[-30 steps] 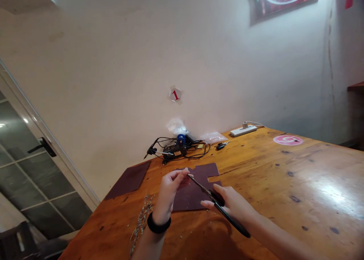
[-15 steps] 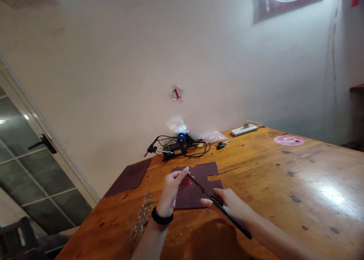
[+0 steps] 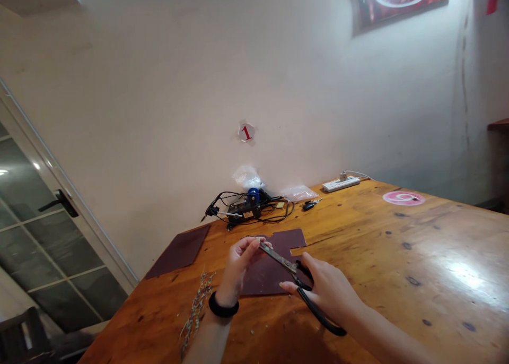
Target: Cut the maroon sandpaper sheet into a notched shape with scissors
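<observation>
My right hand (image 3: 328, 289) is closed round the black handles of a pair of scissors (image 3: 280, 259), whose metal blades point up and left. Their flat side faces me, and the blades look closed or nearly so. At the blade tips, the thumb and fingers of my left hand (image 3: 240, 260) are pinched together. Whatever sits in that pinch is too small to make out. A black band (image 3: 224, 305) circles my left wrist. Beneath both hands lies a dark maroon sheet (image 3: 264, 276) with a notch cut in its right edge.
Left of my wrist lies a bunch of small stringy parts (image 3: 196, 305). A second maroon sheet (image 3: 178, 251) is farther left. By the wall stand a black device with tangled cables (image 3: 244, 207), plastic bags (image 3: 298, 192), a small dark tool (image 3: 310, 205) and a power strip (image 3: 341, 184).
My right hand has rolled the scissors, so their blades and handle loop now show broadside rather than edge-on. My left hand has shifted slightly left and still pinches near the tips.
</observation>
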Demonstrator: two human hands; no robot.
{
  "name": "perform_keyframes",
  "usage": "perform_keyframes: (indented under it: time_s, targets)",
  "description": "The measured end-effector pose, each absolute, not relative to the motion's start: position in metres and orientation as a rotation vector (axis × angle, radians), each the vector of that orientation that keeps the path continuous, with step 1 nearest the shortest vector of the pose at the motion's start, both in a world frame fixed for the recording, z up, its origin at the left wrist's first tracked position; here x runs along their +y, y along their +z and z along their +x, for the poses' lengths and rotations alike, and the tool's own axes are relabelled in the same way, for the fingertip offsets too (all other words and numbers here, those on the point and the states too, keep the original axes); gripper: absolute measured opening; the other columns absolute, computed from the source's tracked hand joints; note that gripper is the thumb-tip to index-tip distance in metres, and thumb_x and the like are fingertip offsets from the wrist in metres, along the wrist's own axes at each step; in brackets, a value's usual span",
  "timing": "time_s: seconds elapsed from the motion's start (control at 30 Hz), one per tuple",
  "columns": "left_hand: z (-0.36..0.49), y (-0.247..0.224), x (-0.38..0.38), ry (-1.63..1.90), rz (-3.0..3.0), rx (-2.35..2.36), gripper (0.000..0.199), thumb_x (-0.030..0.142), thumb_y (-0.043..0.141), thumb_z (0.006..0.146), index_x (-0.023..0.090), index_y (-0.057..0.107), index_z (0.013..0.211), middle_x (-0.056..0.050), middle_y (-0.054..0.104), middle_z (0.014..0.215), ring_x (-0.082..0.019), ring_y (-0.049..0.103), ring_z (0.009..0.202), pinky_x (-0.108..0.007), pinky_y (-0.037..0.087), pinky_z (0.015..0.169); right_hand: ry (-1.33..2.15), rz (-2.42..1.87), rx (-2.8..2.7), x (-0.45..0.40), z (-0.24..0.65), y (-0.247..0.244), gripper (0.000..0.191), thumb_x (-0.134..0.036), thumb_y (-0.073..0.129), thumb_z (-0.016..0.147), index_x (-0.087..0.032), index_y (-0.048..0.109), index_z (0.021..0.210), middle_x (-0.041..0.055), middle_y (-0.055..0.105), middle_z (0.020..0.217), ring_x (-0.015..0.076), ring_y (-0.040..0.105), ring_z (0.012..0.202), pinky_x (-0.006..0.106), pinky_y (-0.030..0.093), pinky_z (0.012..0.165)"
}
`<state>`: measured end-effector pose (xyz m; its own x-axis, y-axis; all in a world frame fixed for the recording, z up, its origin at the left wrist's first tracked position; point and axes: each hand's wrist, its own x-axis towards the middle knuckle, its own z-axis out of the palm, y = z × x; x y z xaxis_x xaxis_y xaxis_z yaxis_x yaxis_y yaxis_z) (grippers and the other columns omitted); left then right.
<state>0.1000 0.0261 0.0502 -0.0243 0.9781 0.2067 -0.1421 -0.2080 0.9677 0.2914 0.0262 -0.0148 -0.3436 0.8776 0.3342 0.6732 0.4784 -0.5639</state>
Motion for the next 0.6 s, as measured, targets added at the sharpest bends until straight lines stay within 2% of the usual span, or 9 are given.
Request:
perform_keyframes:
  time_s: [0.1,0.33,0.6]
  targets:
    - [0.0999,0.0494,0.0244,1.45,1.305,0.945,0.031,0.043,0.08,0.064,0.016,0.075,0.078,-0.007,0.073,0.08,-0.017,0.065,0.078,-0.027,0.049,0.076,0.348,-1.256,-2.082,0.0251,0.2912,-0.0149,0.046,-0.067,0.051,0.082,-0.021,0.047,0.083,0.0084,0.068,0.078,0.0292,0.067,0.073,0.028,0.033,0.057]
    - [0.0954,0.0467,0.0212,1.484,1.439,0.878,0.02,0.038,0.075,0.073,0.018,0.075,0.077,-0.006,0.073,0.084,-0.017,0.063,0.081,-0.026,0.048,0.078,0.124,-1.188,-2.032,0.0236,0.2902,-0.0169,0.04,-0.06,0.056,0.081,-0.023,0.043,0.077,0.003,0.065,0.07,0.0241,0.067,0.06,0.026,0.034,0.05]
    - [0.097,0.047,0.0182,1.5,1.472,0.851,0.018,0.037,0.073,0.075,0.019,0.074,0.079,-0.005,0.073,0.08,-0.017,0.064,0.078,-0.026,0.048,0.076,0.175,-1.193,-2.063,0.021,0.2908,-0.0128,0.04,-0.061,0.054,0.082,-0.024,0.039,0.075,0.0038,0.065,0.07,0.0229,0.065,0.06,0.025,0.033,0.05]
